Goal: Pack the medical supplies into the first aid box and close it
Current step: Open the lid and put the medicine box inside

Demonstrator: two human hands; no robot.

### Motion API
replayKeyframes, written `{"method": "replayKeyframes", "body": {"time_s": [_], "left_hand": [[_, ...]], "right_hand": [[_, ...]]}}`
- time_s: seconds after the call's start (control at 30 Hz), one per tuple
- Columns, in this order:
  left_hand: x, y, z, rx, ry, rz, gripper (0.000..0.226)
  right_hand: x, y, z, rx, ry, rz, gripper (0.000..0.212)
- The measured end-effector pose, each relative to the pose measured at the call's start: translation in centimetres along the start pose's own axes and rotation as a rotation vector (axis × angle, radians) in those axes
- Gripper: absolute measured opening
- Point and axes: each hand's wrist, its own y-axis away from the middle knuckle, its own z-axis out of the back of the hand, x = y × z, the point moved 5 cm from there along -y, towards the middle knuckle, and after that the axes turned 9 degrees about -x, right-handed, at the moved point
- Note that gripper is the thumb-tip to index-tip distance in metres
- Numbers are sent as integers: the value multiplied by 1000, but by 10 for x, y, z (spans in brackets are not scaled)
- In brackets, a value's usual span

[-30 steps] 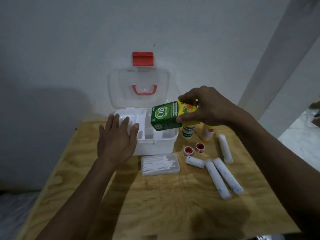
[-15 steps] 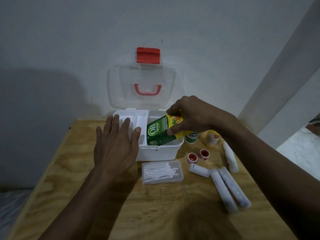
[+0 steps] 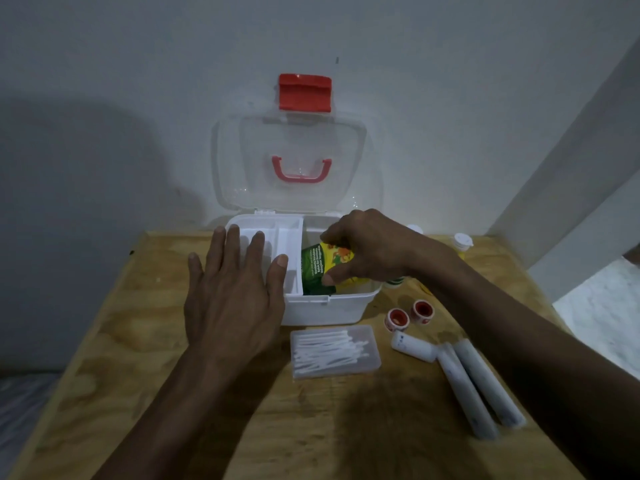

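First aid box: white, open, at the rear of the wooden table against the wall; a white divided tray fills its left half.
Lid: clear, upright behind the box, with a red handle and a red latch at its top edge.
Medicine carton: green and yellow, tilted, partly inside the right compartment of the box, lower end below the rim.
Right hand: clasped around the carton from above, thumb on its near face, fingers over its far edge.
Left hand: flat, fingers spread, nothing in it, resting over the left front corner of the box and tray.
Cotton swab case: clear, flat on the table just in front of the box.
Tape rolls: two, red-cored, side by side right of the box.
Bandage rolls: one short, two long, white, lying front right, the long pair touching.
Bottles: behind the right forearm, mostly hidden; contents cannot be told.
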Motion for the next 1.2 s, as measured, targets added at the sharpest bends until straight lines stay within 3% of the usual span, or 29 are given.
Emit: {"method": "replayKeyframes", "body": {"time_s": [0.33,0.73,1.0,1.2], "left_hand": [[0,-1,0,1,-18,-9,70],[0,0,1,4,-18,-13,71],[1,-1,1,0,-27,-10,69],[0,-1,1,-7,-18,-5,69]], "right_hand": [[7,-7,-18,116,110,49,56],[10,-16,-31,167,124,56,62],[9,-17,-23,97,-28,-18,28],[1,-10,-20,47,-373,-259,42]]}}
